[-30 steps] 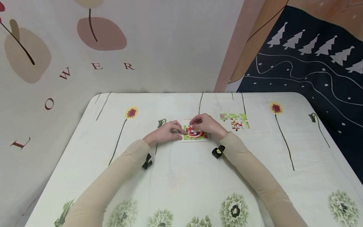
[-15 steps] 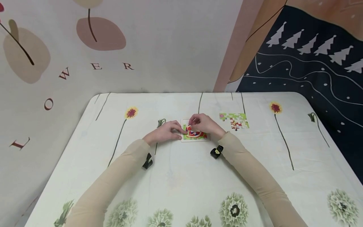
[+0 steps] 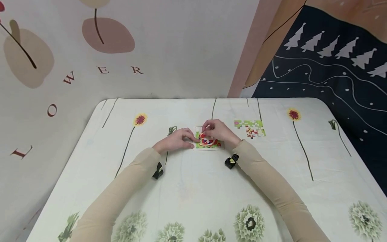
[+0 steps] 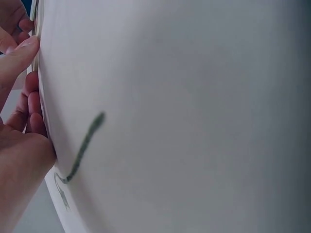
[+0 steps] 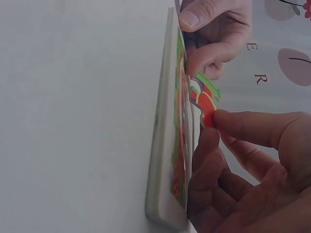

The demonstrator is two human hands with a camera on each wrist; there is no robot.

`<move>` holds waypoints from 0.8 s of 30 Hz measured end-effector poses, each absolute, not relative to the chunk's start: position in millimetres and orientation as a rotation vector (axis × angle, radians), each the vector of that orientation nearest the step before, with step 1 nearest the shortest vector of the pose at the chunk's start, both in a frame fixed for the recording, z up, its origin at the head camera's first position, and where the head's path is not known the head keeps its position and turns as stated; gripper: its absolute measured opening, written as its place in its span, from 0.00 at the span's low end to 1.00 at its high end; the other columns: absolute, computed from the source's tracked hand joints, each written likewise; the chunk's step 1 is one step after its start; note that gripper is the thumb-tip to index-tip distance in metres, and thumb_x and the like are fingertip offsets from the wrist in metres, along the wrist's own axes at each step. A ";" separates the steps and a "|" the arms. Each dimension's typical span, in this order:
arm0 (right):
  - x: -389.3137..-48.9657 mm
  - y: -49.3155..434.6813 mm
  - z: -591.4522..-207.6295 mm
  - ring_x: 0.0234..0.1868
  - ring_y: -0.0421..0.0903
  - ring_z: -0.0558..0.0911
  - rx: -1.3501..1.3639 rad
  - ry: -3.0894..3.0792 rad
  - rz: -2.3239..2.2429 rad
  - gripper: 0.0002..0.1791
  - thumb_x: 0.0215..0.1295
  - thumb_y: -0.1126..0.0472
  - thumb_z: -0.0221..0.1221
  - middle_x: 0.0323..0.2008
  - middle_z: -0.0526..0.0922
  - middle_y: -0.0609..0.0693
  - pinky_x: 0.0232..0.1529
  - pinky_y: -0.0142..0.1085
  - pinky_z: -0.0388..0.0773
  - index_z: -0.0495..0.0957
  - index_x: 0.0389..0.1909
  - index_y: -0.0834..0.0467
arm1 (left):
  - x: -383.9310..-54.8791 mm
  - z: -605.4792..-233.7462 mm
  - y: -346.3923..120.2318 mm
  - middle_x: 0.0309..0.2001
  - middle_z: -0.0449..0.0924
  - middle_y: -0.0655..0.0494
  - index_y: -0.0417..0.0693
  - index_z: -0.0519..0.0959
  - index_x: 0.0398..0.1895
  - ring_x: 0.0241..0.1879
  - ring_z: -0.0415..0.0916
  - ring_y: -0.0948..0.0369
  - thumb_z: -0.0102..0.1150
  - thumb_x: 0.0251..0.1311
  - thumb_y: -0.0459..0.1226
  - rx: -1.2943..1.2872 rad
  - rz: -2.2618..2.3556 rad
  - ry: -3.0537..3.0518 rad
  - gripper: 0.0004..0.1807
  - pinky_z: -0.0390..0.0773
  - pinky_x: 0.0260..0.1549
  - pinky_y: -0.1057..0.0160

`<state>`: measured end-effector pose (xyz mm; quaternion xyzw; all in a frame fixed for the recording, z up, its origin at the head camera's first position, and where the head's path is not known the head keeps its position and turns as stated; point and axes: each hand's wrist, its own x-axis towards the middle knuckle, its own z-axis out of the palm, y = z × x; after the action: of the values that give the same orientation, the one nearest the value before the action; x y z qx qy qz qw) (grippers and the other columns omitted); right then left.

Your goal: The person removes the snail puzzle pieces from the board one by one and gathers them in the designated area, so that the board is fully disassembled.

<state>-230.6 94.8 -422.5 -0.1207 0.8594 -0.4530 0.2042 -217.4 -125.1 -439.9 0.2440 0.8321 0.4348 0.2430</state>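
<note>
A small puzzle board [image 3: 197, 129] with a pale raised frame lies on the table, its red and green picture [image 3: 209, 144] partly covered by my hands. From the left, my left hand [image 3: 176, 140] rests at the board, index fingertip over the picture and thumb by the near left corner. My right hand [image 3: 222, 131] pinches a red puzzle piece [image 5: 206, 108] with green and purple parts between thumb and finger. In the right wrist view the piece stands tilted up from the board, close to the left index fingertip. Only the board's thin edge shows in the left wrist view.
Right of the board lie several joined puzzle pieces [image 3: 255, 125], green with red and white parts. A white tablecloth [image 3: 193, 188] printed with flowers covers the table. Printed cloth [image 3: 181, 50] hangs behind its far edge. Each wrist wears a black camera strap [image 3: 231, 161].
Both hands stay almost in place at the board. The right fingers make only slight shifts with the piece, and the joined pieces on the right have not moved.
</note>
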 end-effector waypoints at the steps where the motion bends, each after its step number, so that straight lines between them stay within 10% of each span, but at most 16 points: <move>1: -230.6 95.9 -422.2 0.32 0.46 0.76 -0.327 2.395 -1.274 0.03 0.66 0.66 0.59 0.36 0.80 0.54 0.29 0.33 0.72 0.79 0.39 0.59 | -217.3 -439.4 -125.0 0.46 0.76 0.54 0.44 0.85 0.47 0.50 0.69 0.56 0.66 0.57 0.31 0.664 1.190 2.271 0.13 0.65 0.55 0.53; 24: -230.0 123.6 -410.1 0.33 0.46 0.76 -0.333 2.467 -1.297 0.03 0.65 0.65 0.60 0.33 0.82 0.53 0.32 0.35 0.69 0.80 0.37 0.61 | -218.5 -439.8 -124.7 0.47 0.75 0.55 0.48 0.85 0.48 0.51 0.68 0.57 0.65 0.58 0.32 0.635 1.149 2.295 0.14 0.64 0.57 0.52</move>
<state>-230.0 123.6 -410.1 -0.1171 0.8667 -0.4554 0.1665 -218.5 -124.7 -439.8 0.2329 0.8413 0.4210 0.2464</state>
